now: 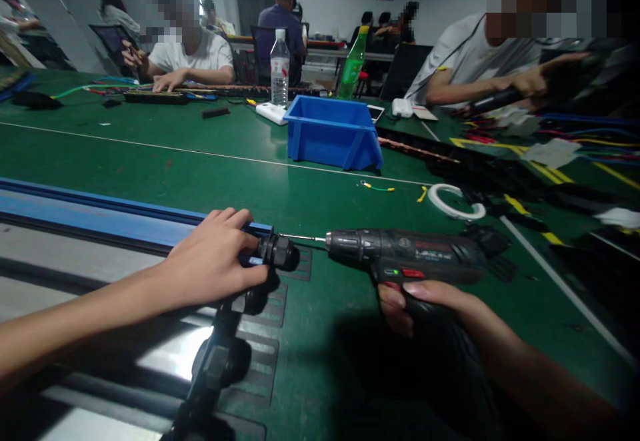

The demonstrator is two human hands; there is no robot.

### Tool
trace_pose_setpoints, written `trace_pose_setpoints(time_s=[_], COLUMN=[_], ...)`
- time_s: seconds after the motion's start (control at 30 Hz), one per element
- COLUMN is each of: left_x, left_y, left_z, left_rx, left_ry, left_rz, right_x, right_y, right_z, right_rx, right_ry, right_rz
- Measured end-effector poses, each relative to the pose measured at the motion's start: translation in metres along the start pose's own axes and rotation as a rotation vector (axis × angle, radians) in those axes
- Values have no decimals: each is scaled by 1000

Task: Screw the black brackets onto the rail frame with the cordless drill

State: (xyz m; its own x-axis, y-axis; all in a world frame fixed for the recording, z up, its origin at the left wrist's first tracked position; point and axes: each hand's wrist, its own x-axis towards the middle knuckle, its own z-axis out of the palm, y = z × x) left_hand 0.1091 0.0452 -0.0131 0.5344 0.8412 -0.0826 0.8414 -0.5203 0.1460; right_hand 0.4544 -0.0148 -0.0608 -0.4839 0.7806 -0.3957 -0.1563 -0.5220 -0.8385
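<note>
My right hand (425, 301) is wrapped round the grip of a black cordless drill (420, 251), a finger at its red trigger. The drill points left, and its long thin bit (303, 237) reaches the end of a blue rail (150, 218). My left hand (215, 254) lies over that end, fingers over the far side and thumb on the near side, closed round it. A black cable gland (285, 253) sticks out between thumb and fingers. More black glands (227, 361) line the rail ends nearer me. The bit's exact contact point is too small to make out.
Beyond the drill are a blue bin (335, 134), a white ring-shaped coil (455, 202) and short yellow-green wires (380, 188). A water bottle (280, 71) and green bottle (353, 64) stand behind. Two people work across the green table (200, 154); wire bundles lie at right.
</note>
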Motion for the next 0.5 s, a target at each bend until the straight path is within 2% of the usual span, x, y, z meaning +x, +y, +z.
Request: trace_pose_setpoints(time_s=[0.13, 0.3, 0.5], left_x=[-1, 0, 0], left_y=[0, 0, 0], left_z=[0, 0, 1], left_rx=[3, 10, 8], left_ry=[-1, -9, 0], left_rz=[-1, 2, 2], right_x=[0, 4, 3], right_y=[-1, 0, -1], right_z=[1, 1, 1], right_rx=[36, 115, 69], right_ry=[11, -51, -60], right_rz=[15, 9, -8])
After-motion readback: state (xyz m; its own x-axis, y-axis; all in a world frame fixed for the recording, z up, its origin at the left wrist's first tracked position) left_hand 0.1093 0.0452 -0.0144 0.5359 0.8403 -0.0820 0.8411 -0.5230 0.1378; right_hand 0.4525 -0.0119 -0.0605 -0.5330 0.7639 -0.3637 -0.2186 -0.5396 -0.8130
